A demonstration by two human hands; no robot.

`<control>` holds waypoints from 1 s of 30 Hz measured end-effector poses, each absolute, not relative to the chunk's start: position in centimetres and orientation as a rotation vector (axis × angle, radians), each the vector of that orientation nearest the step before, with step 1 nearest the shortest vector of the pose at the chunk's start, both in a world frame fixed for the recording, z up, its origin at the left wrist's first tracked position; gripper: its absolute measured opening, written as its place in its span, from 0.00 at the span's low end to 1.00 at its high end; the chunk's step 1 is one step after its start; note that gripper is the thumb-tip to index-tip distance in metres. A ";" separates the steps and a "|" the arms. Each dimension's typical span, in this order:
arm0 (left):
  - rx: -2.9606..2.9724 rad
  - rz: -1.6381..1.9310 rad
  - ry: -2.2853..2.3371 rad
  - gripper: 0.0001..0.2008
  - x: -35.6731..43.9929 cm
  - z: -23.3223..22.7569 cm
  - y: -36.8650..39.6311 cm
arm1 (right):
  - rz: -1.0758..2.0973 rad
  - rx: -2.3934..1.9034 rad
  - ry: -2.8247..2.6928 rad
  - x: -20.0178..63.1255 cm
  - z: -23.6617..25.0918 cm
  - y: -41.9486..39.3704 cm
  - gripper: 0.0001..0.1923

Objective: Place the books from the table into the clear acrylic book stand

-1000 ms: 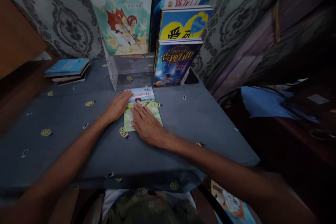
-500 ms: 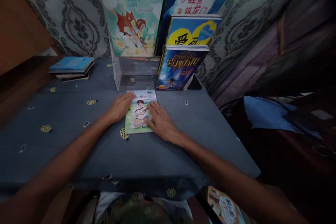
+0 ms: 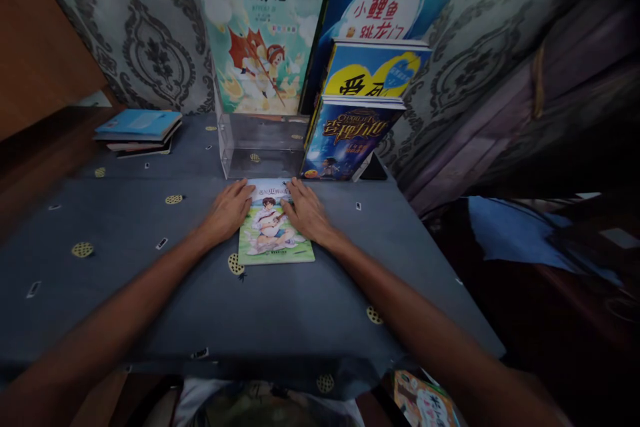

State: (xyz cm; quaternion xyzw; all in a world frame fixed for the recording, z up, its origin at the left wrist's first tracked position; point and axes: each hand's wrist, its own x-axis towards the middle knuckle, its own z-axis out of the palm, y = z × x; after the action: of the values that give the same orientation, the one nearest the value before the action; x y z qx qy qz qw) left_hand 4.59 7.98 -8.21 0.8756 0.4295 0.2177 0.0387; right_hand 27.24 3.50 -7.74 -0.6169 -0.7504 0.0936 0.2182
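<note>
A thin book (image 3: 274,230) with a drawn figure playing a guitar-like instrument on its cover lies flat on the dark blue tablecloth (image 3: 190,300). My left hand (image 3: 230,209) rests along its left edge, fingers stretched out and the tips on the upper left corner. Across its upper right part lies my right hand (image 3: 307,210), also flat with the thumb apart, covering that corner. Just beyond the book stands a clear acrylic rack (image 3: 263,147); its front left compartment shows no book.
The rack bears a Journey to the West book (image 3: 265,40), a teal book (image 3: 383,0), a yellow-and-blue book (image 3: 373,73) and a dark blue book (image 3: 350,140). A small book stack (image 3: 137,127) lies at the far left. Another book (image 3: 423,400) sits below the table edge.
My right hand has slid up along the book toward its top right corner, uncovering more of the cover. My left hand stays at the left edge. The view has shifted slightly.
</note>
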 end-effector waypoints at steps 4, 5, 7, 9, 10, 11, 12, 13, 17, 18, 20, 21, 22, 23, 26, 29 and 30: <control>2.602 0.742 1.385 0.20 4.9 -8.1 7.3 | 0.240 -1.695 -2.091 27.1 -7.9 2.3 0.29; 2.573 0.749 1.378 0.21 5.0 -8.0 7.2 | 0.241 -1.688 -2.097 27.1 -8.1 2.0 0.29; 2.512 0.769 1.342 0.23 5.0 -7.6 6.8 | 0.239 -1.678 -2.093 27.0 -8.5 1.4 0.30; 2.443 0.816 1.287 0.25 5.1 -7.3 6.7 | 0.230 -1.678 -2.078 26.8 -8.9 1.0 0.30; 2.393 0.850 1.256 0.25 5.1 -7.2 6.7 | 0.229 -1.684 -2.073 26.7 -9.0 0.8 0.30; 2.322 0.892 1.224 0.26 5.1 -7.2 6.7 | 0.231 -1.693 -2.070 26.6 -9.0 0.8 0.30; 2.226 0.944 1.192 0.26 5.2 -7.3 6.8 | 0.236 -1.702 -2.069 26.5 -9.0 0.7 0.30; 2.100 1.003 1.157 0.26 5.3 -7.4 6.9 | 0.240 -1.708 -2.068 26.4 -8.9 0.7 0.30; 1.449 1.201 1.064 0.28 5.9 -7.5 7.1 | 0.262 -1.694 -2.047 26.4 -8.8 0.7 0.32; 1.293 1.232 1.064 0.28 6.0 -7.4 7.1 | 0.273 -1.686 -2.042 26.5 -8.9 0.7 0.32; 1.033 1.263 1.063 0.26 6.3 -6.8 7.0 | 0.293 -1.666 -2.032 26.6 -9.1 0.8 0.32; 0.936 1.253 1.053 0.24 6.5 -6.5 6.9 | 0.301 -1.654 -2.029 26.7 -9.2 0.8 0.33; 0.863 1.222 1.036 0.21 6.6 -6.2 6.8 | 0.308 -1.640 -2.028 26.8 -9.3 0.8 0.33; 0.811 1.179 1.018 0.18 6.9 -5.9 6.6 | 0.313 -1.625 -2.028 26.9 -9.4 0.9 0.33; 0.719 1.083 0.987 0.08 7.5 -5.3 5.9 | 0.333 -1.567 -2.022 27.1 -9.5 0.8 0.33; 0.631 1.108 0.987 0.06 7.9 -5.2 5.4 | 0.386 -1.521 -1.986 27.1 -9.2 0.7 0.34; 0.603 1.124 0.987 0.06 7.9 -5.1 5.4 | 0.412 -1.512 -1.966 27.1 -9.0 0.6 0.35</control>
State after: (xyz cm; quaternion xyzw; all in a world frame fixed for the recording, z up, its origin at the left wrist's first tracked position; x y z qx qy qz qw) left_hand 7.95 5.38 -5.12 0.2697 0.4415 0.5032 0.6921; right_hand 27.08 0.61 -8.99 -0.5719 -0.7439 0.1560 0.3087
